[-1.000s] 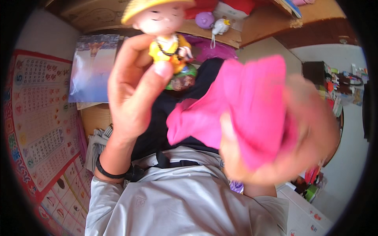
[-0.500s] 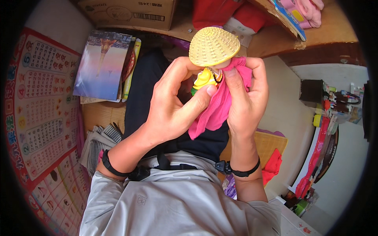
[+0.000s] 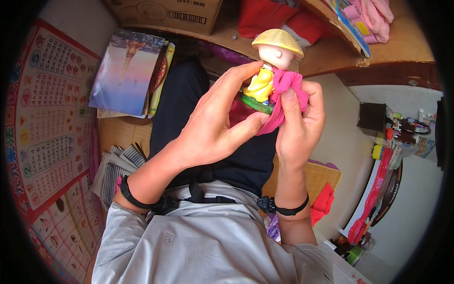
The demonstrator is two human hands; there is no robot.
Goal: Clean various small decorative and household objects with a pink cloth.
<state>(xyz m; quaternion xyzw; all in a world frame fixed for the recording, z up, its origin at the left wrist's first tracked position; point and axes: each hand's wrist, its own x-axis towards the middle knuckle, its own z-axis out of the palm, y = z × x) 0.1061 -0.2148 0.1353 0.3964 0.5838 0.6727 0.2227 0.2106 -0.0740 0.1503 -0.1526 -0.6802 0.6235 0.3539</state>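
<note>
A small figurine (image 3: 261, 86) with a woven-look yellow cone hat, a pale round head, a yellow robe and a green base is held up in front of me, tilted a little. My left hand (image 3: 220, 116) grips it, fingers at its back by the neck and thumb by the green base. Bunched against the figurine's front is a bright pink cloth (image 3: 289, 81), which also hangs behind the base. My right hand (image 3: 300, 125) pinches this cloth between thumb and curled fingers. The cloth covers part of the robe.
A cardboard box (image 3: 170, 14) and a red bag (image 3: 265, 16) sit on the wooden shelf (image 3: 326, 59) ahead. Books (image 3: 125, 75) and a striped cloth (image 3: 118, 168) lie at left, beside a wall chart (image 3: 54, 113). A red cloth (image 3: 323, 203) is at lower right.
The figurine has turned and tipped upright, so its head, robe and green base now show. The cloth has moved from its lower front up around its chest. My left fingers have opened somewhat.
</note>
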